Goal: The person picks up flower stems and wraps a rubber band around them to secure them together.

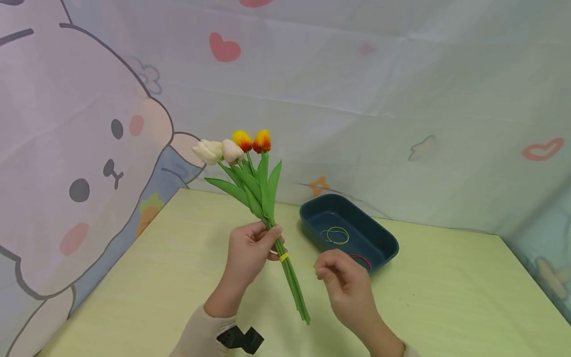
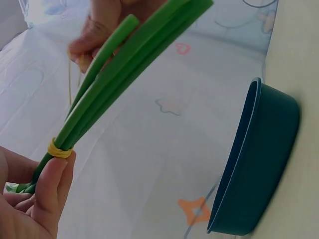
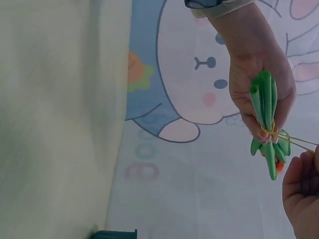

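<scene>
My left hand [image 1: 250, 253] grips a bunch of artificial tulips [image 1: 263, 193] by the green stems, above the table. The heads, white, pale pink and yellow-red, point up and away; the stem ends slant down toward me. A yellow rubber band [image 2: 60, 149] is wound round the stems just beside the left fingers. To the right of the bunch, my right hand [image 1: 348, 290] pinches a loop of this band between thumb and fingers. Two thin stretched strands [image 3: 294, 139] run from the stems to the right fingertips.
A dark blue plastic bin [image 1: 357, 210] stands on the table behind my right hand. In it lie a thin yellow-green loop [image 1: 341, 236] and a red loop [image 1: 362, 259], partly hidden. The pale green table [image 1: 446, 287] meets a printed cloth backdrop [image 1: 312, 74] at the back.
</scene>
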Demonstrator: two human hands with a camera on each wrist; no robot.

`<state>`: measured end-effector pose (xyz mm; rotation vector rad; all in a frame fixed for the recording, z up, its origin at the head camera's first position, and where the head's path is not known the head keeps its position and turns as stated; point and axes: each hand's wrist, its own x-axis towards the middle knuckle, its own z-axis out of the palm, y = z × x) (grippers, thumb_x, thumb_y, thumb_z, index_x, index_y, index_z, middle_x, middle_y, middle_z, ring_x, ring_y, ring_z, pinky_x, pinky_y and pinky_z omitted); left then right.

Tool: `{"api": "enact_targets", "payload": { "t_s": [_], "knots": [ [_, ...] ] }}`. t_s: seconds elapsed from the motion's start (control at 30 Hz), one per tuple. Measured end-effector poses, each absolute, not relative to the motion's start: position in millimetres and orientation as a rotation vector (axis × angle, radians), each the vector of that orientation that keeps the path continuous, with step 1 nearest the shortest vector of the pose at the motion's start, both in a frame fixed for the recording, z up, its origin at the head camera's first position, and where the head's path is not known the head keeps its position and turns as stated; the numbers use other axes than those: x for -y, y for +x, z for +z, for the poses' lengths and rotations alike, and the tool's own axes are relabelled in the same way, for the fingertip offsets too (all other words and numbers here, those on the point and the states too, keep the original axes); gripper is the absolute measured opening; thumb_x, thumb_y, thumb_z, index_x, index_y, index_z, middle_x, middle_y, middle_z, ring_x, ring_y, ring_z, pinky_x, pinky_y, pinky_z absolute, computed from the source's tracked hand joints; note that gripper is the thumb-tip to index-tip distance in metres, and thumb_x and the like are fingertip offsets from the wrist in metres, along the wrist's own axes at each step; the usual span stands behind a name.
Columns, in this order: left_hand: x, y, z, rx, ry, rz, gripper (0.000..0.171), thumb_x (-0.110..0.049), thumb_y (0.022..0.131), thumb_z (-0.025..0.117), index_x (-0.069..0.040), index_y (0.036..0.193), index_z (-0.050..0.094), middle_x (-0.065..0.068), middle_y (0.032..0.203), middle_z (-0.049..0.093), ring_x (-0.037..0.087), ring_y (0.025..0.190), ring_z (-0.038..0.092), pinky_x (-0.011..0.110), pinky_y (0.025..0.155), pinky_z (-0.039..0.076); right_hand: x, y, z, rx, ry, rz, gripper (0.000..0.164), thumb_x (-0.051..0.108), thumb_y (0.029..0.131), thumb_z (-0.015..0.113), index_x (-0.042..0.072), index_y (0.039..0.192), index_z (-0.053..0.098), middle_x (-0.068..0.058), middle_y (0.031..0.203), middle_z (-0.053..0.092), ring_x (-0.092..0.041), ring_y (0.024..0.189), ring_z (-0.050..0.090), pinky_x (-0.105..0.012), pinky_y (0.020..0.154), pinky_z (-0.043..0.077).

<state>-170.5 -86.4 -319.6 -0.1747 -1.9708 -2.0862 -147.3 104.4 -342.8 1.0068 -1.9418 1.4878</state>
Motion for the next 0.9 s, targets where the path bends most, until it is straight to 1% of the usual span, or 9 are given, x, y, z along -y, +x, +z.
{"api": "enact_targets", "payload": {
  "t_s": [0.1, 0.13, 0.23, 0.37, 0.5, 0.67, 0.9],
  "knots": [
    [87.0, -170.6, -320.2, 1.921, -0.157, -2.051, 0.014, 0.000, 0.091, 0.063, 0.013, 0.086, 0.069, 0.014, 0.069, 0.067, 0.008, 0.057, 0.066, 0.023, 0.050, 0.058, -104.6, -141.1, -344.1, 1.914, 1.088, 1.224, 0.009, -0.001, 0.093, 0.060, 0.005, 0.086, 0.061, -0.003, 0.083, 0.059, -0.012, 0.074, 0.055, -0.017, 0.068, 0.051],
    [87.4, -171.0, -320.6, 1.906, -0.148, -2.048, 0.015, 0.000, 0.091, 0.063, 0.013, 0.086, 0.068, 0.014, 0.068, 0.067, 0.008, 0.056, 0.066, 0.023, 0.050, 0.058, -104.2, -139.1, -344.9, 1.899, 1.102, 1.149, 0.009, 0.004, 0.095, 0.058, 0.006, 0.087, 0.061, -0.003, 0.084, 0.059, -0.012, 0.074, 0.055, -0.016, 0.069, 0.051],
    [88.5, -172.5, -321.7, 1.865, -0.113, -2.053, 0.016, 0.000, 0.091, 0.064, 0.014, 0.084, 0.068, 0.014, 0.069, 0.067, 0.008, 0.055, 0.065, 0.024, 0.050, 0.058, -102.3, -134.0, -348.7, 1.851, 1.135, 1.018, 0.019, 0.014, 0.100, 0.052, 0.005, 0.086, 0.061, -0.003, 0.085, 0.058, -0.012, 0.074, 0.056, -0.017, 0.069, 0.051],
    [88.7, -174.8, -324.2, 1.823, -0.067, -2.059, 0.017, 0.000, 0.090, 0.064, 0.015, 0.082, 0.067, 0.013, 0.067, 0.067, 0.008, 0.053, 0.064, 0.024, 0.049, 0.058, -97.0, -129.4, -355.1, 1.779, 1.170, 0.944, 0.022, 0.012, 0.101, 0.050, 0.003, 0.084, 0.060, -0.004, 0.083, 0.057, -0.014, 0.073, 0.055, -0.019, 0.065, 0.051],
    [87.9, -175.8, -325.5, 1.804, -0.036, -2.047, 0.018, 0.000, 0.090, 0.064, 0.015, 0.081, 0.067, 0.014, 0.067, 0.067, 0.007, 0.051, 0.064, 0.023, 0.048, 0.057, -92.6, -126.6, -360.2, 1.763, 1.152, 0.884, 0.024, 0.013, 0.101, 0.049, 0.003, 0.082, 0.060, -0.004, 0.083, 0.056, -0.015, 0.074, 0.053, -0.020, 0.065, 0.050],
    [88.5, -176.0, -324.8, 1.785, -0.002, -2.061, 0.020, -0.002, 0.091, 0.064, 0.017, 0.084, 0.067, 0.015, 0.068, 0.068, 0.005, 0.050, 0.064, 0.021, 0.049, 0.057, -89.4, -124.3, -364.4, 1.778, 1.115, 0.814, 0.026, 0.013, 0.102, 0.048, 0.004, 0.082, 0.061, -0.004, 0.084, 0.056, -0.015, 0.074, 0.052, -0.020, 0.064, 0.049],
    [91.1, -177.0, -324.7, 1.714, 0.051, -2.138, 0.020, -0.001, 0.091, 0.063, 0.019, 0.091, 0.065, 0.014, 0.069, 0.069, 0.006, 0.052, 0.065, 0.022, 0.050, 0.057, -88.2, -124.1, -367.7, 1.777, 1.097, 0.780, 0.027, 0.013, 0.101, 0.048, 0.003, 0.080, 0.061, -0.005, 0.084, 0.056, -0.016, 0.073, 0.051, -0.021, 0.064, 0.049]
  ]
}}
